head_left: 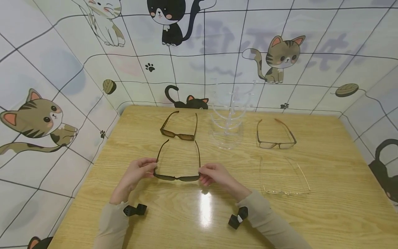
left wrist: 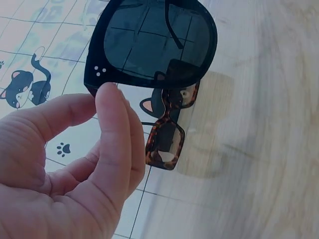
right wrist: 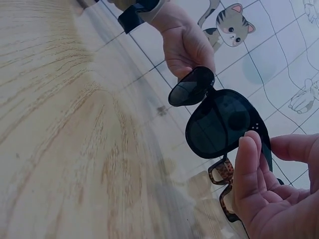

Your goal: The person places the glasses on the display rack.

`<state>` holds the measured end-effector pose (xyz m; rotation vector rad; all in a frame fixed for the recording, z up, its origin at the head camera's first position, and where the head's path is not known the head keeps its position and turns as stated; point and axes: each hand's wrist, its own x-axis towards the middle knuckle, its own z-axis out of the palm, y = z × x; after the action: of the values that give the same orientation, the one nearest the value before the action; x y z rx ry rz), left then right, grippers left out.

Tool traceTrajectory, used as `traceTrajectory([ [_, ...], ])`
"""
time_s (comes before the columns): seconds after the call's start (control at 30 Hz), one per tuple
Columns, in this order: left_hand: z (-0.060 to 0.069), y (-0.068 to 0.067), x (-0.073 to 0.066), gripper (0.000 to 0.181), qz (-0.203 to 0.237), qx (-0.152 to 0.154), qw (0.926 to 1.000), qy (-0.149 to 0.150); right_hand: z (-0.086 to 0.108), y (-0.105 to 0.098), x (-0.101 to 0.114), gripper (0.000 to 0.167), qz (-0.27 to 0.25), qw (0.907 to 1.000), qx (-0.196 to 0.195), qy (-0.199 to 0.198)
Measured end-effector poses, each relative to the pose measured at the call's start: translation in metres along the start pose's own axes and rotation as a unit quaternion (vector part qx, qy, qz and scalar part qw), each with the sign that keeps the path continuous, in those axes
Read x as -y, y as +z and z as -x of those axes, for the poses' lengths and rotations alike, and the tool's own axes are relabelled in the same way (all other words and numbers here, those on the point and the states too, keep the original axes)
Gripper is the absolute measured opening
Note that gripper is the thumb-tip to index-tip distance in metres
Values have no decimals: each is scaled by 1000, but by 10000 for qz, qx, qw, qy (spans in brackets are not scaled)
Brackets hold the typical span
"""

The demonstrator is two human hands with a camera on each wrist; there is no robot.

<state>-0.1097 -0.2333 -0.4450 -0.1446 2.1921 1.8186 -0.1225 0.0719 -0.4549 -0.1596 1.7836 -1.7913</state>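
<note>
Sunglasses (head_left: 186, 178), dark-lensed, are pinched at opposite front corners by the left hand (head_left: 136, 174) and right hand (head_left: 220, 176); tortoiseshell glasses (head_left: 186, 137) lie just beyond on the table (head_left: 174, 216).

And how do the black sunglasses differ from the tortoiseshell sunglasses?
The black sunglasses are held between the left grip and the right grip; the tortoiseshell sunglasses rest on the table. The black sunglasses have rounded, dark lenses; the tortoiseshell sunglasses have angular, brown ones. Both have tinted lenses and unfolded temples.
</note>
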Motion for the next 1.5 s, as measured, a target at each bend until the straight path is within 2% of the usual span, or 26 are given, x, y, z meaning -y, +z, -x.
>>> traceTrajectory([
  [0.3,-4,11,-6,40,140,51,9999,81,9,-12,2,37,-43,9999,3,-101],
  [0.6,-12,25,-13,39,289,125,9994,129,18,-26,3,37,-170,9997,-174,-86],
  [1.27,-32,63,-36,39,461,414,9979,204,46,-63,11,40,112,9978,-608,-230],
  [1.5,-41,76,-42,38,648,532,9962,236,54,-74,13,40,192,9963,-797,-258],
])
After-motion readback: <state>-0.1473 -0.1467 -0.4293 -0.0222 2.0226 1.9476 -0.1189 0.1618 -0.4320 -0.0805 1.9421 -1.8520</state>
